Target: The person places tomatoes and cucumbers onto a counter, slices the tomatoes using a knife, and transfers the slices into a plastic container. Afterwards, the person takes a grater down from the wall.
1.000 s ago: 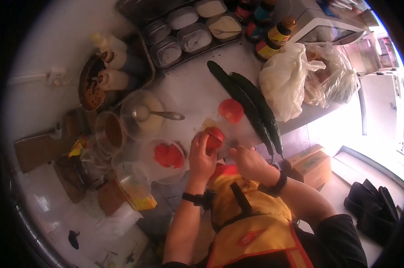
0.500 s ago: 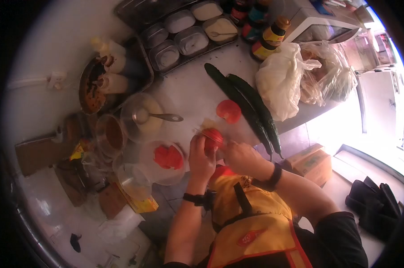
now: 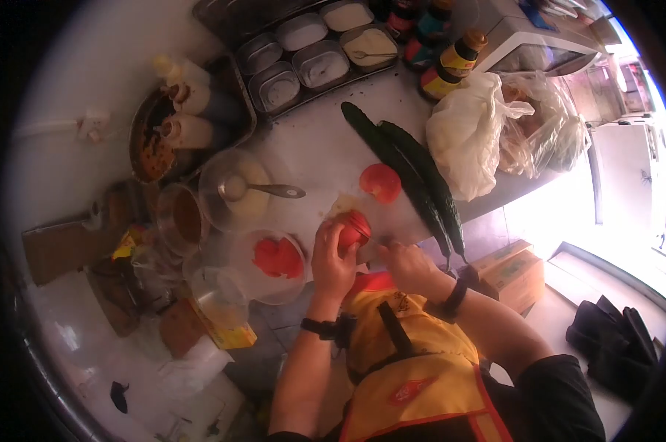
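My left hand point(image 3: 333, 258) is closed round a red tomato point(image 3: 355, 230) that shows cut lines, pressing it on the worktop. Close on its right, my right hand point(image 3: 410, 267) is wrapped round what looks like a knife; the blade is mostly blurred and hard to make out. Just beyond lies a cut piece of tomato point(image 3: 381, 183). To the left of my left hand, a clear plastic bowl point(image 3: 299, 283) holds red tomato pieces point(image 3: 277, 258). Two long green cucumbers point(image 3: 403, 158) lie beyond the tomato, to the right.
A tub point(image 3: 211, 184) with a ladle point(image 3: 274, 191) stands at left, beside a container of brown sauce point(image 3: 182, 219). Metal seasoning tins point(image 3: 322, 66), a sauce bottle point(image 3: 454, 66) and plastic bags point(image 3: 469, 140) line the back. Squeeze bottles point(image 3: 189, 132) stand in a tray.
My right hand has drawn slightly right, away from the tomato. My left hand keeps its hold on the tomato. The whole view has shifted a little.
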Demonstrator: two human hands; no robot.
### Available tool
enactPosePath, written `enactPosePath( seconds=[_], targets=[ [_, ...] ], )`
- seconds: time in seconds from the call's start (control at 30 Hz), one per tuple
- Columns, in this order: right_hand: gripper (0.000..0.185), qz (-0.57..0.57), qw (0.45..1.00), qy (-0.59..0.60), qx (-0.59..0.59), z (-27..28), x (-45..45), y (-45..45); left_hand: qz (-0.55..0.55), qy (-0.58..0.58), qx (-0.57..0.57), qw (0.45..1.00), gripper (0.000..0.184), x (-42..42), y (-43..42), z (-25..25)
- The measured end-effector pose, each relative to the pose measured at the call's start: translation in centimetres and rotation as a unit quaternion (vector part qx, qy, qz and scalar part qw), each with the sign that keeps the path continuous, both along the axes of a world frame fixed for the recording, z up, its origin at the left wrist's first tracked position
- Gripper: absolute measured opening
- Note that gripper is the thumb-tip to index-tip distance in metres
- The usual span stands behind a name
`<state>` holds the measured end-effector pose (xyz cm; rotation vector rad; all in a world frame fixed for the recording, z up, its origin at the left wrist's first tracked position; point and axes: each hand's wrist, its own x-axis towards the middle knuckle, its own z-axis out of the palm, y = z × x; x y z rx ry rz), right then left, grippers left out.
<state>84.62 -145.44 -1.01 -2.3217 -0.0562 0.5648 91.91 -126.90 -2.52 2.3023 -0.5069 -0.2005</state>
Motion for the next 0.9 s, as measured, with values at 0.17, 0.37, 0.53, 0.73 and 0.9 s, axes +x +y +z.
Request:
enactPosePath(
  seconds=[0.17,0.37,0.53,0.73,0.9],
  targets=[
    [0.029,-0.025,0.996,-0.078,0.029,-0.3,0.2,0.6,0.001,-0.003,-0.001,1.000,0.052,0.1,-0.1,0.3],
    [0.018,-0.042,0.997,-0.070,-0.001,2.2,-2.0,0.1,0.003,-0.001,0.004,1.000,0.051,-0.1,0.0,0.5],
    [0.013,0.003,0.990,-0.126,0.066,0.6,0.9,0.5,-0.001,-0.004,0.022,1.000,0.051,-0.1,-0.1,0.4],
    [0.013,-0.057,0.992,-0.045,0.103,2.1,0.1,-0.1,0.001,-0.008,0.008,1.000,0.049,0.4,-0.1,0.2],
    [0.024,0.007,0.980,-0.189,0.067,-1.4,1.2,0.9,-0.012,0.005,-0.018,1.000,0.048,0.6,-0.3,0.6]
  ],
)
